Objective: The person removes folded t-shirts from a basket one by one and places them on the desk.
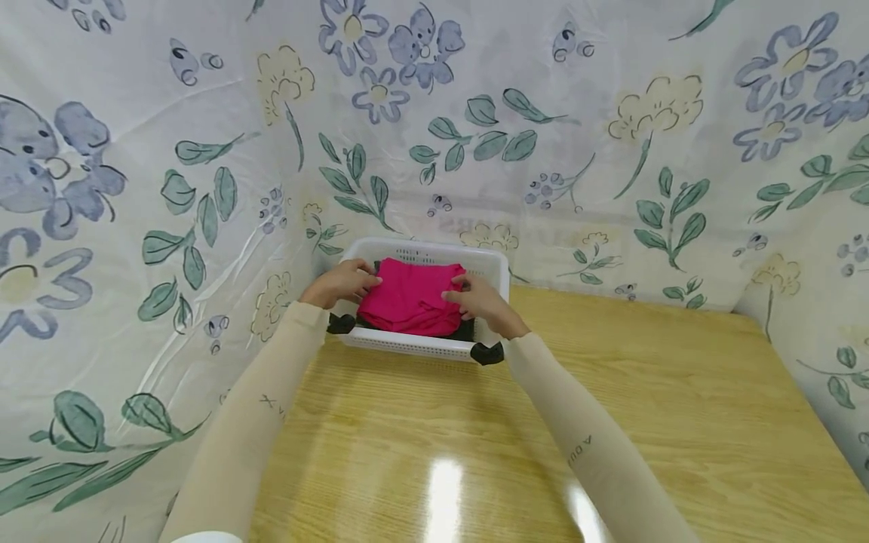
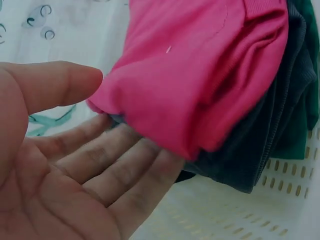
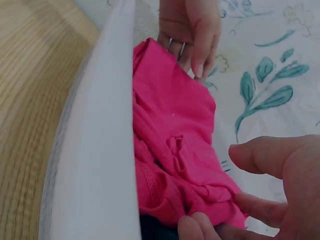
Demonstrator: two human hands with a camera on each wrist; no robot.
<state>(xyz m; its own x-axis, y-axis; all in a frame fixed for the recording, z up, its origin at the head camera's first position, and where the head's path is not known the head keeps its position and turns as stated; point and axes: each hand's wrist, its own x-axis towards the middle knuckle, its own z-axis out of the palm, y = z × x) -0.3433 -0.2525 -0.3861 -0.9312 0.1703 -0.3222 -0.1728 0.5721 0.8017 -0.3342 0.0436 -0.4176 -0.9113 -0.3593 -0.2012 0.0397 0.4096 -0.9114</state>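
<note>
A folded pink garment (image 1: 416, 296) lies on top of a stack inside a white plastic basket (image 1: 400, 343). Under it, the left wrist view shows a dark garment (image 2: 245, 157) with ribbed edges and a green cloth (image 2: 296, 142). My left hand (image 1: 346, 282) is at the garment's left side, its fingers extended along the lower edge and the thumb held apart from the cloth. On the opposite side, my right hand (image 1: 483, 300) touches the edge with its fingertips, thumb (image 3: 255, 156) spread away. Neither hand closes round the cloth.
Black handles (image 1: 342, 323) (image 1: 487, 353) sit at the basket's front corners. The basket stands on a wooden table (image 1: 631, 392), close to the floral sheet (image 1: 570, 173) behind. Another stretch of that sheet runs along the left side.
</note>
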